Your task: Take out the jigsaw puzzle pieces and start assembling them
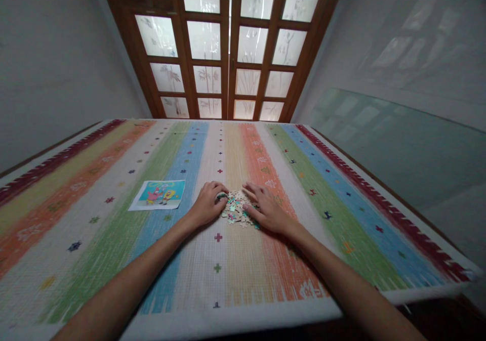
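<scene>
A small heap of jigsaw puzzle pieces [234, 208] lies on the striped tablecloth, some showing plain pale backs and others green or pink print. At its left edge is my left hand [208, 203], the fingers curled toward the thumb around what look like a few puzzle pieces. My right hand [269, 212] rests against the heap's right side, with thumb and fingers apart. Its fingertips touch or hover just over the pieces; I cannot tell which. To the left of my left hand lies a printed cartoon picture [161, 195], flat and face up.
The tablecloth [178, 270] has colored stripes and small woven motifs, and covers a wide table. Pale walls [56, 52] stand on both sides. Beyond the far edge are wooden doors [230, 42] with frosted panes. A glass panel [398, 143] leans along the right wall.
</scene>
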Demonstrator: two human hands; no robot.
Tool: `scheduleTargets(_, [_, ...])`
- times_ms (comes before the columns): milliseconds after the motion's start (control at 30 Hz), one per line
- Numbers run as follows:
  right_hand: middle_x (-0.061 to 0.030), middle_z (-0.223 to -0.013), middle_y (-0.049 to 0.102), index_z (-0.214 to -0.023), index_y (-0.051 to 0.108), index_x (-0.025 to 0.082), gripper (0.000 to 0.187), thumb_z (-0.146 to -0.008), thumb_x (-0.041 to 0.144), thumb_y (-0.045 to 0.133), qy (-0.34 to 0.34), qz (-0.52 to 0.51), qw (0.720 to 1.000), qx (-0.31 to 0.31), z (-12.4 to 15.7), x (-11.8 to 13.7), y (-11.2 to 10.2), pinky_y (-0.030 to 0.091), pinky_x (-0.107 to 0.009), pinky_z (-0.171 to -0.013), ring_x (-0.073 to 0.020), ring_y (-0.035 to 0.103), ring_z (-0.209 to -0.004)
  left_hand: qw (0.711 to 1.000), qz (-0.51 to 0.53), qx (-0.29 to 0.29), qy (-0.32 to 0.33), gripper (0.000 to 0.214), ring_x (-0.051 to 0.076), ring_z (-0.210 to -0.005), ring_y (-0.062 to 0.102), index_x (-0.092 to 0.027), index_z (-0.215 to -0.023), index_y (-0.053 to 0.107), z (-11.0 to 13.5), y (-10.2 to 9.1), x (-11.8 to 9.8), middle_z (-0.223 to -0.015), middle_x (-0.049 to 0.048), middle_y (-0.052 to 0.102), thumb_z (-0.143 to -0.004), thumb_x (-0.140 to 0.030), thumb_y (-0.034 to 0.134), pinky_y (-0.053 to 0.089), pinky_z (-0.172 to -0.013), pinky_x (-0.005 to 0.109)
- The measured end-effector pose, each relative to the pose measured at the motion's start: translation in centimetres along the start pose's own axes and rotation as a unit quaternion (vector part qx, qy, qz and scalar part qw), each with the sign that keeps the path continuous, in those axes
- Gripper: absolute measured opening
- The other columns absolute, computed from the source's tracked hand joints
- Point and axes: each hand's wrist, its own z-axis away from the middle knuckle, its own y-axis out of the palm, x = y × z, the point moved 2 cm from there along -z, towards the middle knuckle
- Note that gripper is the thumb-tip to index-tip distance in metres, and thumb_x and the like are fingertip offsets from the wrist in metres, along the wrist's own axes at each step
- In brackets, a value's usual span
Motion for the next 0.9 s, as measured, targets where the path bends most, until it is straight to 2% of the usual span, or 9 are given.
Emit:
scheduleTargets(167, [-0.0165,-0.130,0.068,-0.153,0.041,0.018,0.059,-0.099,0.037,0.057,0.020,0.000,1.000,0.012,0.2,-0.1,0.1,0.044,-0.054,-0.105,-0.0315,0.054,-0.125,1.000,0.019,-0.002,-0.012,0.005,0.025,-0.093,0.061,-0.020,-0.090,0.066,0.0,-0.5,-0.4,-0.091,0.0045,0.068,-0.089,-0.022,0.062,0.048,-0.090,0.041])
scheduleTargets(267, [-0.0152,-0.121,0.071,-0.147,0.049,0.016,0.052,-0.099,0.036,0.056,0.034,0.012,0.999,0.000,0.2,-0.3,-0.1,0.046,-0.051,-0.100,-0.0305,0.057,-0.114,0.999,0.031,-0.010,-0.028,0.007,0.023,-0.088,0.063,-0.020,-0.090,0.066,0.1,-0.8,-0.6,-0.089,0.0038,0.069,-0.091,-0.025,0.061,0.049,-0.086,0.040])
scheduleTargets(367, [-0.0150,-0.125,0.068,-0.142,0.056,0.018,0.044,-0.101,0.034,0.053,0.025,0.035,0.999,-0.013,-0.4,-0.6,-0.1,0.046,-0.049,-0.100,-0.0298,0.057,-0.114,0.998,0.044,-0.019,-0.043,0.010,0.022,-0.084,0.064,-0.020,-0.089,0.067,0.1,-0.9,-0.8,-0.089,0.0041,0.070,-0.092,-0.026,0.060,0.051,-0.083,0.038])
scheduleTargets(500, [-0.0148,-0.135,0.062,-0.135,0.065,0.022,0.037,-0.105,0.029,0.045,-0.006,0.088,0.996,0.006,-1.9,-1.2,0.1,0.041,-0.052,-0.105,-0.0311,0.051,-0.122,0.997,0.055,-0.014,-0.046,0.016,0.021,-0.081,0.065,-0.020,-0.095,0.071,-0.1,-1.3,-0.7,-0.089,0.0049,0.072,-0.094,-0.029,0.057,0.052,-0.078,0.036])
scheduleTargets(600, [-0.0144,-0.135,0.058,-0.129,0.069,0.025,0.033,-0.105,0.028,0.047,0.000,0.113,0.993,0.029,-2.6,-1.7,0.1,0.040,-0.051,-0.106,-0.0309,0.048,-0.125,0.998,0.059,0.003,-0.034,0.021,0.021,-0.083,0.065,-0.020,-0.100,0.074,-0.3,-1.7,-0.5,-0.092,0.0063,0.073,-0.095,-0.028,0.055,0.052,-0.078,0.036])
scheduleTargets(767, [-0.0137,-0.124,0.058,-0.122,0.070,0.021,0.027,-0.100,0.024,0.055,0.019,0.105,0.993,0.043,-2.4,-2.2,0.0,0.042,-0.047,-0.103,-0.0283,0.050,-0.116,0.996,0.057,0.074,0.009,0.018,0.022,-0.084,0.063,-0.023,-0.093,0.077,-0.1,-1.9,-0.6,-0.084,0.0049,0.071,-0.092,-0.028,0.060,0.050,-0.081,0.037])
scheduleTargets(900, [-0.0118,-0.122,0.058,-0.116,0.069,0.021,0.023,-0.097,0.022,0.057,0.018,0.087,0.995,0.043,-2.3,-2.2,-0.1,0.042,-0.046,-0.102,-0.0274,0.051,-0.114,0.994,0.044,0.094,0.026,0.026,0.024,-0.090,0.060,-0.024,-0.109,0.077,0.3,-1.6,-1.0,-0.090,0.0064,0.065,-0.093,-0.028,0.057,0.049,-0.085,0.039])
